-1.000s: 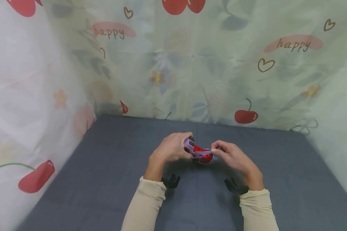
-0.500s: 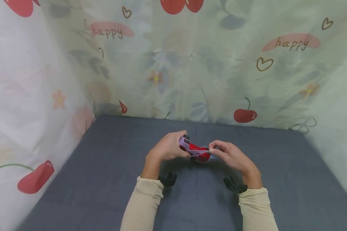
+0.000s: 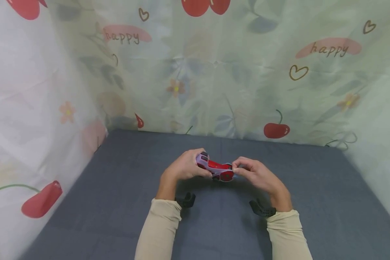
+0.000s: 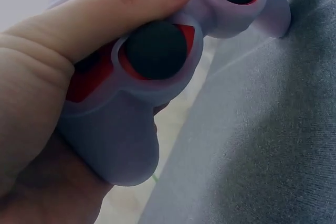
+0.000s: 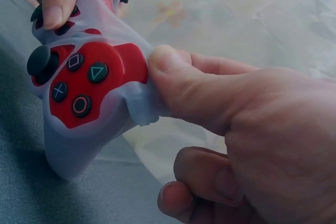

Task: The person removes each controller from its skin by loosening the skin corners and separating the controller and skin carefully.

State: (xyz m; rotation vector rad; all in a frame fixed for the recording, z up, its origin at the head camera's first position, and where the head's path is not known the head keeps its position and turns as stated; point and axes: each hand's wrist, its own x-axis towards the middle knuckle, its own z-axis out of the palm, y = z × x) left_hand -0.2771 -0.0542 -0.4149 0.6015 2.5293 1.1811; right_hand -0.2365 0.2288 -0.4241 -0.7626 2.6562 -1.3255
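A red game controller point(image 3: 216, 169) in a pale purple silicone cover is held above the grey table point(image 3: 117, 187) by both hands. My left hand point(image 3: 186, 167) grips its left handle, thumb lying beside the black thumbstick point(image 4: 156, 50). My right hand point(image 3: 254, 174) pinches the edge of the purple cover point(image 5: 137, 106) at the right handle, next to the red button pad point(image 5: 79, 85) with its triangle, square, cross and circle buttons. The controller point(image 5: 84, 77) tilts with its face toward me. Its back side is hidden.
A translucent curtain point(image 3: 214, 72) printed with cherries, hearts and "happy" encloses the table at the back and both sides. Black wrist camera mounts point(image 3: 262, 209) sit under both beige sleeves. Grey cloth point(image 4: 273, 145) covers the tabletop.
Both hands and the controller have shifted slightly left and away from me. The right hand has closed in nearer the left, its pinch on the cover's edge kept.
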